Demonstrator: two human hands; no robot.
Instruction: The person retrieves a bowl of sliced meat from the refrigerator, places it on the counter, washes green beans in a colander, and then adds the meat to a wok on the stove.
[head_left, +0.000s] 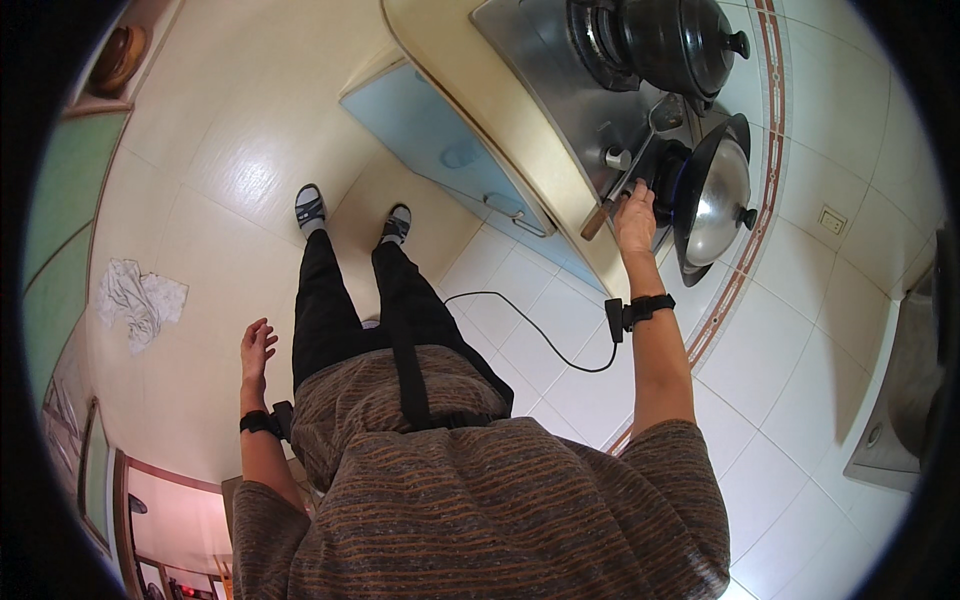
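My right hand (636, 221) reaches to the front of the steel gas stove (555, 67), beside the wooden handle (596, 223) of a metal spatula (666, 114). The fingers bend over the stove's front, and whatever lies under them is hidden. Close by, one silver stove knob (617, 157) shows uncovered. Just past my fingertips, a wok (684, 232) with a domed metal lid (720, 199) sits on the burner, where a faint blue glow shows beneath it. My left hand (257, 349) hangs at my side, holding nothing, fingers loosely curled and apart.
A dark lidded pot (671, 49) occupies the other burner. Below the cream countertop edge (487, 97), a blue cabinet door (450, 142) stands ajar. A crumpled white cloth (142, 300) lies on the floor. A black cable (540, 349) runs to my right wrist strap.
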